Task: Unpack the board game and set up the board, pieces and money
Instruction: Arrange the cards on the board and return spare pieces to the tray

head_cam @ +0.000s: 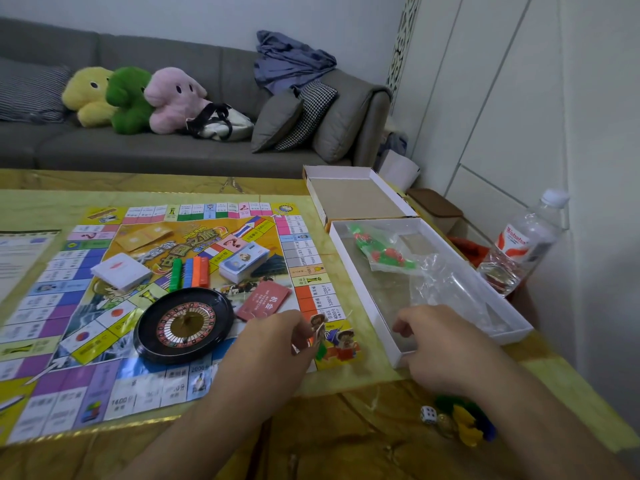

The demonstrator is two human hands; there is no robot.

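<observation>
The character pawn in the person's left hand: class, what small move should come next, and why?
Probably set the character pawn down upright on the corner square just beneath it. The left hand holds it right over that corner of the board, where other figures already stand.

Dim, flat indoor light with a cool cast; no hard shadows around the board point(194, 289). Soft glare streaks the glossy table point(363, 420) just nearer the camera than the board, and the plastic wrap right of the board shines faintly. Wide-angle bending curves lines far from the board; near-edge print and both forearms blur.
</observation>
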